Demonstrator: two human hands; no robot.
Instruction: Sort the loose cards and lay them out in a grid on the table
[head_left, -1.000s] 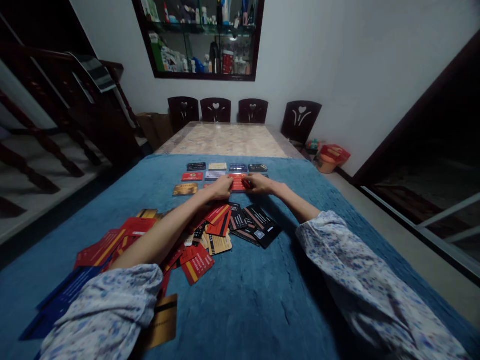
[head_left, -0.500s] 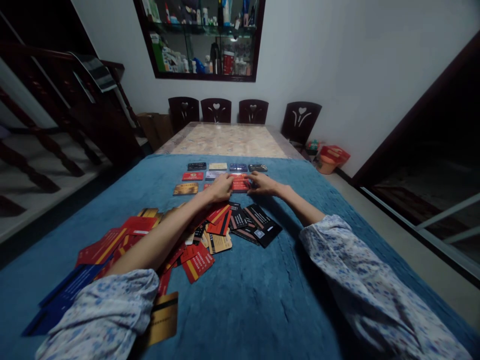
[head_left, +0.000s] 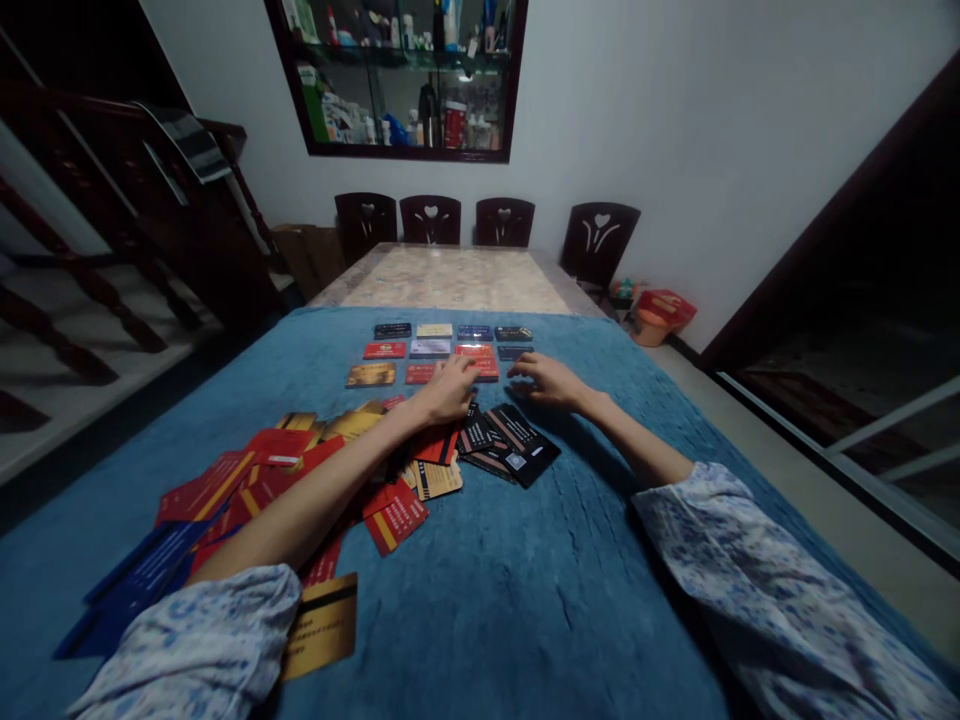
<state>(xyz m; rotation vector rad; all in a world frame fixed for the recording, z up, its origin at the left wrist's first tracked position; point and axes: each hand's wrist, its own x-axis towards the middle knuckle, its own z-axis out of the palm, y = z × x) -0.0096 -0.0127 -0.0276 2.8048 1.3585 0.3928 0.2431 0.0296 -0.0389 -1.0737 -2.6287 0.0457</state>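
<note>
Cloth [head_left: 600, 600] on table [head_left: 465, 275]. Card stacks [head_left: 430, 348] nr cloth's far edge; loose cards [head_left: 281, 443] before them, twd L. 3 chairs [head_left: 412, 222] behind table's far edge, 1 nr far-R corner.

On my feed, the table [head_left: 450, 275] shows its mottled beige top at the far end, and a blue cloth [head_left: 495, 600] covers the nearer part. On that cloth I've got small card stacks [head_left: 435, 331] in rows — four across the back, a gold stack [head_left: 371, 375] leftmost in front. Closer in, loose ones overlap: red cards [head_left: 206, 485] and blue cards [head_left: 146, 563] leftward, black cards [head_left: 517, 440] rightward — and a gold card [head_left: 330, 628] at the near edge.
</note>
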